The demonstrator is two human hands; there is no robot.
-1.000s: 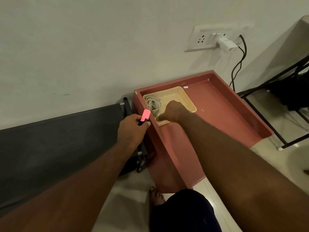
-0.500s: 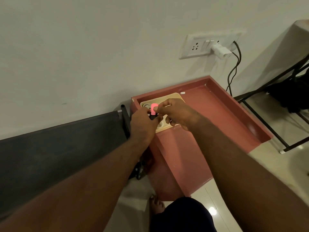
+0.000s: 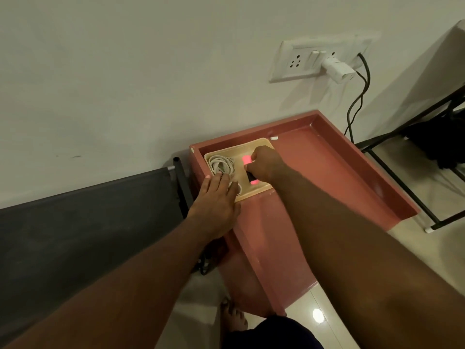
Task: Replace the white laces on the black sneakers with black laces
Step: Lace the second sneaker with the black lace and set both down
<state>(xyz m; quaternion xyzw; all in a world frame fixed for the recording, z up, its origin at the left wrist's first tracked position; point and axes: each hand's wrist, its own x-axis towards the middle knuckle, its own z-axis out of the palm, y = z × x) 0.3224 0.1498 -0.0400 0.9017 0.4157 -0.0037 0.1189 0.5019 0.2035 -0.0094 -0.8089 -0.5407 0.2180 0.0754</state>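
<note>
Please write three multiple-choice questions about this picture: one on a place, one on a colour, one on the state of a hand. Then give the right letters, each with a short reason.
1. Where do the white laces lie?
A) in the cream tray
B) on the floor
C) on the wall socket

2. What colour are the ends of the black stick in the right hand?
A) green
B) pink
C) blue

3. How is the left hand?
A) clenched in the air
B) holding a plug
C) flat, fingers straight

Answers: 1 A, the coil sits inside the tray; 2 B, both ends show pink beside the fingers; 3 C, its straight fingers lie over the tray's near left corner.
</note>
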